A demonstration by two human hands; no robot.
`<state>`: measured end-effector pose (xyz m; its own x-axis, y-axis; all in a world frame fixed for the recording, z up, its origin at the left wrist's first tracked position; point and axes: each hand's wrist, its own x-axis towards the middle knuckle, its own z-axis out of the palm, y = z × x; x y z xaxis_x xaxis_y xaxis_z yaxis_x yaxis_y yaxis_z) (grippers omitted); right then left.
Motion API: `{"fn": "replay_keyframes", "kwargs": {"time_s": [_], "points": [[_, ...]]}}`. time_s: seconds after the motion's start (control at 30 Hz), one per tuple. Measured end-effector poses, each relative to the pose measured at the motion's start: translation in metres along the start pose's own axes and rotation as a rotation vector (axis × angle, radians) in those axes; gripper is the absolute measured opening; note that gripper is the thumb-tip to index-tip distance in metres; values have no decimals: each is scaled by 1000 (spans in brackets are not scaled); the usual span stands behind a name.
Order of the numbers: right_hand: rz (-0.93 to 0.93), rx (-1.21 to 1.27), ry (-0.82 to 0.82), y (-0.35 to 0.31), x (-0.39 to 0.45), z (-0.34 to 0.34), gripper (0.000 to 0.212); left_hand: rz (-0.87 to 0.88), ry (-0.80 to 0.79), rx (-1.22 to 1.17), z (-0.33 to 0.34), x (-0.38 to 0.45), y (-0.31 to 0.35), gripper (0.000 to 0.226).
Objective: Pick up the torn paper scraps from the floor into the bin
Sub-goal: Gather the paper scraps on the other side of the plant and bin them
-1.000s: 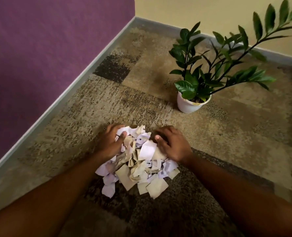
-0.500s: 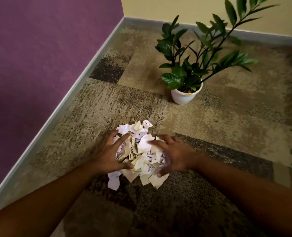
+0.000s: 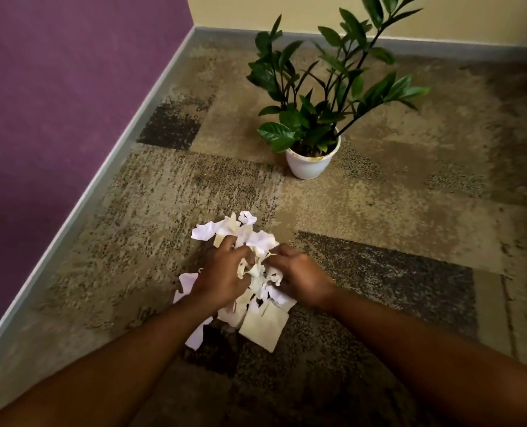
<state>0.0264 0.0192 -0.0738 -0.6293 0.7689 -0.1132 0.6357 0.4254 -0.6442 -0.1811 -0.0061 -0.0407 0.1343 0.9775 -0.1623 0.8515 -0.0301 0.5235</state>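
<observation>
Purple wall [image 3: 55, 103] along the left edge of the carpet [image 3: 394, 226]. Left hand [image 3: 222, 277], fingers curled and clamped on the left side of the scraps [image 3: 257, 272]. The scraps form one bunched pile on the carpet, near its middle, with loose pieces spilling toward the viewer. Right hand [image 3: 302, 277], fingers curled into the pile's right side. Potted plant [image 3: 313, 124] beyond, toward the far corner.
</observation>
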Motion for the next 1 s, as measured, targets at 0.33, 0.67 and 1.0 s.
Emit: {"fn": "replay_keyframes", "kwargs": {"time_s": [0.33, 0.67, 1.0], "points": [[104, 403, 142, 27, -21, -70, 28, -35, 43, -359, -20, 37, 56, 22], [321, 274, 211, 66, -138, -181, 30, 136, -74, -502, 16, 60, 200, 28], [534, 45, 495, 61, -294, -349, 30, 513, -111, -494, 27, 105, 420, 23]]}}
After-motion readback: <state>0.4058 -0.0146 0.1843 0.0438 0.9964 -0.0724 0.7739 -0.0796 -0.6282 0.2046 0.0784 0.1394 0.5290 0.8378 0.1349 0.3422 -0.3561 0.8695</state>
